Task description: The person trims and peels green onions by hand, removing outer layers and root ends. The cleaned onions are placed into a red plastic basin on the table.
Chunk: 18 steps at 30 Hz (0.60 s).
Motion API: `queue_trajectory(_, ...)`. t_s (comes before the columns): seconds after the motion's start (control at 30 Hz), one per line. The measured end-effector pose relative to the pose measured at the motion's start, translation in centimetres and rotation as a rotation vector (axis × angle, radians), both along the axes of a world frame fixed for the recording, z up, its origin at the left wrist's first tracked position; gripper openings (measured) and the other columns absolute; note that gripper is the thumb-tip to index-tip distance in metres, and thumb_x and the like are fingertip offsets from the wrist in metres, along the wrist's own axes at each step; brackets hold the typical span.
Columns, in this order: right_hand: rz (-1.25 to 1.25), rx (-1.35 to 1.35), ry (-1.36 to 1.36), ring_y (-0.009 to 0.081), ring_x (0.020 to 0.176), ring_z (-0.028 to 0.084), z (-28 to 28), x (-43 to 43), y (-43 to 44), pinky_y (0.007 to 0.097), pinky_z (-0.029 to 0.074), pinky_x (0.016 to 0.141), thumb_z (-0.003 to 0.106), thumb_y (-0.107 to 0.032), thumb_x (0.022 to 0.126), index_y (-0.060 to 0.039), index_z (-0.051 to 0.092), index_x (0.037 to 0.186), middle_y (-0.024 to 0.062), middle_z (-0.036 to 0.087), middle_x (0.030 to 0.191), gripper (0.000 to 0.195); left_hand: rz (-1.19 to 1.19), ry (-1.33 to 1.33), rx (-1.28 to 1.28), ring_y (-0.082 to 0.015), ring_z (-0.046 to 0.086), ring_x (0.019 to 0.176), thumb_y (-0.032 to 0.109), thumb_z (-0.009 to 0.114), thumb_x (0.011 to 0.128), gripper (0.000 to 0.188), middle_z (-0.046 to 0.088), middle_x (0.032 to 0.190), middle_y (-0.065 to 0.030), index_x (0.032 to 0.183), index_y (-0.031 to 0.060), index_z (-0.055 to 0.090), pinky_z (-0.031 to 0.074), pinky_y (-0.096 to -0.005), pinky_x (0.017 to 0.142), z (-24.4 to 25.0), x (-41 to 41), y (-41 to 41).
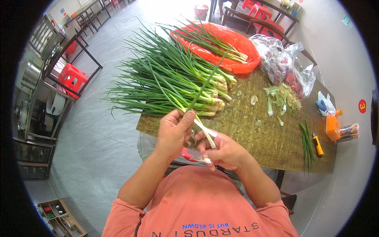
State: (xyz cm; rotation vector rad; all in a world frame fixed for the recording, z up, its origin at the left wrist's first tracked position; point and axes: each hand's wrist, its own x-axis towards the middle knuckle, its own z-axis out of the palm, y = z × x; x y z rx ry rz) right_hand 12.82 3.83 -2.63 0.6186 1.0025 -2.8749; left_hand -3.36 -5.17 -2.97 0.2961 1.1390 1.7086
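My left hand (177, 130) grips a green onion (200, 118) between thumb and fingers at the table's near edge. Its white end points toward my right hand (223, 151), whose thumb and fingers pinch a pale strip of peeled skin (204, 160) just below that end. A large pile of green onions (180, 80) lies at the left of the table, white ends to the right. Behind it, a smaller bunch of green onions (234, 53) rests on a red plastic bag (251, 63). Trimmed roots and skins (284, 99) form a heap right of the pile.
The patterned table (245, 148) holds a clear bag of reddish vegetables (291, 78) at the back right. Toward the right stand an orange container (333, 128) and a holder of wrapped sticks (349, 132). A yellow utility knife (318, 146) lies beside loose green leaves (307, 145).
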Motion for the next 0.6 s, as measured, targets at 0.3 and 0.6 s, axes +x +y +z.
queue_trajectory(0.3,-0.11,0.452,-0.119,0.0107,0.069,0.059,0.8,2.7,0.2,0.025,0.053,0.056,0.065,0.005,0.084,-0.001,0.041,0.134,0.0047,0.057,0.088,0.056,-0.2,0.157,-0.24,-0.0017,0.036,0.048,0.025,0.064,0.097,0.02,0.051,0.066,0.0055,0.094,0.0051,0.063,0.026,-0.0206,0.042,0.0,0.0,-1.2)
queue_trajectory(0.6,-0.021,0.905,-0.126,0.0078,0.073,0.053,1.5,2.1,-1.3,0.0225,0.047,0.063,0.056,0.006,0.087,-0.0081,0.039,0.147,0.0012,0.056,0.092,0.063,-0.243,0.145,-0.208,-0.0045,0.044,0.054,0.027,0.063,0.097,0.027,0.056,0.072,0.0033,0.111,0.0041,0.066,0.032,-0.0222,0.047,0.1,2.1,-0.8)
